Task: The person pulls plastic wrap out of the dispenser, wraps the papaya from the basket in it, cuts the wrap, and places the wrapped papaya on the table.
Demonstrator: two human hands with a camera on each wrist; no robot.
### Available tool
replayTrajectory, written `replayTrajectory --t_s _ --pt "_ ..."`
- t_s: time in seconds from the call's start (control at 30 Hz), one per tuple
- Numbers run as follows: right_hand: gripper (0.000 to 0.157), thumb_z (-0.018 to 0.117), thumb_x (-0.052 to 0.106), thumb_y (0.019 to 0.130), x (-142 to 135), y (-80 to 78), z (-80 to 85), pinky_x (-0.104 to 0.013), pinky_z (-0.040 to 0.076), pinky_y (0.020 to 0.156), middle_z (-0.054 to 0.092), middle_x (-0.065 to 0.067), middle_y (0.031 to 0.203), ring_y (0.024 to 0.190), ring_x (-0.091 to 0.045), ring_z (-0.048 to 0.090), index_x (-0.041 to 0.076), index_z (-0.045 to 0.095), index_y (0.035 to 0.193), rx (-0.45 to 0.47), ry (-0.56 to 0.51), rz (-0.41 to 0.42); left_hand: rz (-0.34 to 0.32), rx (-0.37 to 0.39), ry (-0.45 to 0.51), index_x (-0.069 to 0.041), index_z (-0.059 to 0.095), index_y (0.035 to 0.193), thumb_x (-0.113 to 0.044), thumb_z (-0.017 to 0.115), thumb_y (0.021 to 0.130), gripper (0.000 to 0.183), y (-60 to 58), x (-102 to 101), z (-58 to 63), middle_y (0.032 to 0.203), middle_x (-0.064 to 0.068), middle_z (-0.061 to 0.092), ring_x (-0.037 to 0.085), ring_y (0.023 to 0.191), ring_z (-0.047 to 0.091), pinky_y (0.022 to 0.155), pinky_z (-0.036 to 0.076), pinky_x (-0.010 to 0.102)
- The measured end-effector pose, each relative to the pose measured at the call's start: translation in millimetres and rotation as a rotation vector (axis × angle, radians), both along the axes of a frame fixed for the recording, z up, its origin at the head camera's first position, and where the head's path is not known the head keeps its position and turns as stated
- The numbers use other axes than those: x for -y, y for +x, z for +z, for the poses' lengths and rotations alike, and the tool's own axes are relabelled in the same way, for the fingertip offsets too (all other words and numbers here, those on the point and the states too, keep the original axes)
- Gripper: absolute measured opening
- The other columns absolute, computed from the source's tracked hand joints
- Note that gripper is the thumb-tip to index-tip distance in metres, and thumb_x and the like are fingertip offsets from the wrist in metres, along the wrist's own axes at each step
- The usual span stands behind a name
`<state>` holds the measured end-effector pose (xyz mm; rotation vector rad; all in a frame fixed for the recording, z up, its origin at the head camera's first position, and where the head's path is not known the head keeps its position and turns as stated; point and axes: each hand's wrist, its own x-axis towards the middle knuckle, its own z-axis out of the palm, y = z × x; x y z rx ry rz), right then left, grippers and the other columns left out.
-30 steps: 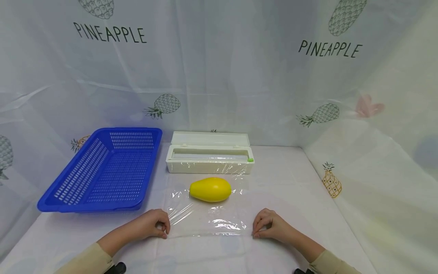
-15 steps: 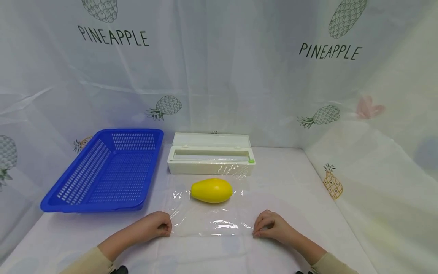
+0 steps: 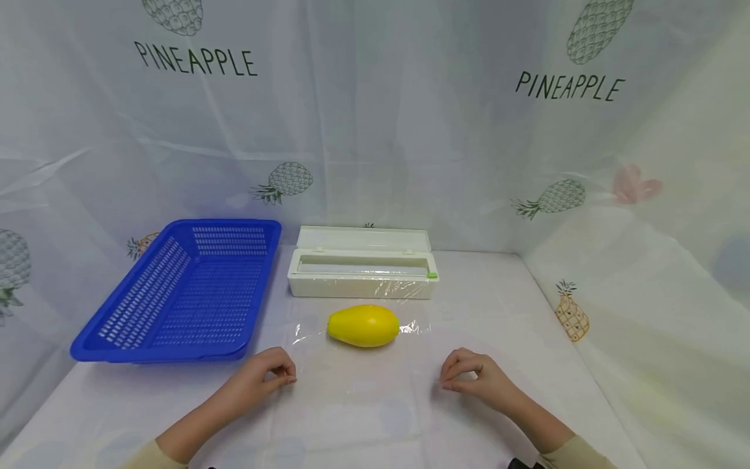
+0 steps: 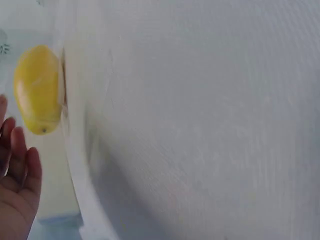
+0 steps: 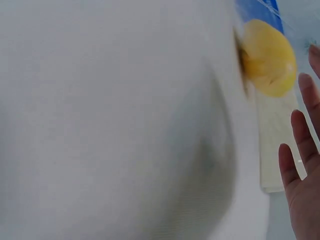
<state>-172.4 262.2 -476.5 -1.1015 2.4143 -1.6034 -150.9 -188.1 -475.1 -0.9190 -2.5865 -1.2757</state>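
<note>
A yellow papaya-like fruit lies on its side on a sheet of clear cling film, between the two hands and beyond them. The sheet runs from a white dispenser box whose lid stands up at the back. At the sheet's near left corner my left hand pinches the film between thumb and fingers. My right hand pinches the near right corner likewise. Both wrist views show the fruit, blurred; the left one has some fingers, the right one some fingers. The film's near edge is hard to make out.
A blue perforated basket stands to the left, close to the left hand. A small green slider sits at the box's right end. Behind hangs a pineapple-printed curtain; white cloth covers the table.
Both hands have risen and moved away from me a little, still pinching the film corners. The bright glints on the film's near part have gone. Fruit, box and basket stay put.
</note>
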Motion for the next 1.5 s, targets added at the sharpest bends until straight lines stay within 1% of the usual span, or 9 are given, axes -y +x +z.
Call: replayTrajectory --t_s 0.1,0.23,0.5,0.77,0.9,1.03,1.1,1.3,1.5 --pt "0.005 0.076 0.001 0.081 0.9 -1.0 7.8 -0.024 0.048 0.080 0.067 -0.007 0.094 0.092 -0.018 0.060 0.002 0.075 0.086 -0.017 -0.006 -0.037 0.117 -0.029 0.059 -0.020 0.062 0.083 0.004 0.075 0.080 0.028 1.7 -6.4 4.0 0.085 -0.011 0.058 0.004 0.074 0.055 0.068 0.053 0.023" --pt "0.006 0.075 0.002 0.082 3.4 -3.6 18.1 -0.022 0.050 0.080 0.066 -0.008 0.098 0.094 -0.017 0.060 0.002 0.075 0.088 -0.003 -0.012 -0.107 0.237 0.014 0.182 -0.015 0.065 0.084 0.006 0.073 0.082 0.023 2.5 -14.8 9.8 0.094 0.002 0.064 0.006 0.079 0.058 0.069 0.055 0.023" --pt "0.015 0.070 0.003 0.088 11.9 -14.8 29.6 -0.032 0.058 0.074 0.067 -0.020 0.106 0.085 -0.022 0.068 -0.002 0.074 0.102 0.173 -0.091 -0.218 0.271 0.225 0.497 0.004 0.062 0.095 0.004 0.062 0.092 0.003 -3.6 -29.3 14.8 0.106 0.023 0.068 0.019 0.084 0.069 0.080 0.056 0.029" --pt "0.027 0.066 0.011 0.093 16.3 -30.2 32.3 -0.042 0.056 0.083 0.070 -0.018 0.106 0.088 -0.025 0.071 -0.008 0.067 0.112 0.315 -0.167 -0.310 0.335 0.302 0.588 0.007 0.051 0.100 0.008 0.054 0.095 0.006 -16.1 -39.8 18.2 0.100 0.025 0.068 0.027 0.090 0.070 0.086 0.054 0.033" --pt "0.027 0.063 0.006 0.094 15.9 -38.3 31.0 -0.046 0.054 0.083 0.069 -0.023 0.104 0.089 -0.025 0.071 -0.012 0.061 0.114 0.323 -0.233 -0.284 0.367 0.245 0.561 0.007 0.058 0.093 0.010 0.051 0.096 0.009 -21.2 -39.6 18.9 0.100 0.019 0.068 0.020 0.094 0.067 0.088 0.054 0.032" --pt "0.016 0.057 0.000 0.097 14.9 -44.9 31.7 -0.047 0.054 0.084 0.065 -0.029 0.105 0.092 -0.025 0.070 -0.013 0.057 0.106 0.301 -0.258 -0.230 0.419 0.158 0.423 -0.004 0.071 0.085 0.008 0.052 0.096 0.025 -25.1 -37.5 21.6 0.102 0.007 0.070 0.015 0.101 0.062 0.085 0.050 0.019" --pt "0.013 0.053 -0.001 0.098 14.9 -46.6 33.0 -0.047 0.054 0.085 0.065 -0.028 0.106 0.094 -0.025 0.069 -0.012 0.059 0.102 0.286 -0.239 -0.212 0.441 0.140 0.364 -0.008 0.075 0.088 0.008 0.051 0.095 0.029 -27.1 -36.8 22.3 0.104 0.004 0.069 0.015 0.103 0.061 0.085 0.049 0.019" --pt "0.024 0.046 -0.005 0.098 14.5 -49.9 35.9 -0.046 0.052 0.089 0.066 -0.022 0.108 0.097 -0.023 0.065 -0.010 0.069 0.104 0.252 -0.124 -0.211 0.491 0.152 0.305 -0.007 0.075 0.106 0.006 0.052 0.095 0.029 -33.2 -39.0 22.4 0.110 0.006 0.068 0.022 0.103 0.062 0.084 0.051 0.022" --pt "0.021 0.056 0.003 0.096 17.5 -56.6 37.0 -0.027 0.048 0.092 0.067 -0.016 0.115 0.108 -0.016 0.060 -0.003 0.072 0.109 0.269 -0.098 -0.308 0.509 0.085 0.261 -0.002 0.071 0.116 0.007 0.057 0.089 0.032 -41.4 -46.5 22.1 0.120 0.014 0.066 0.029 0.110 0.054 0.088 0.049 0.038"
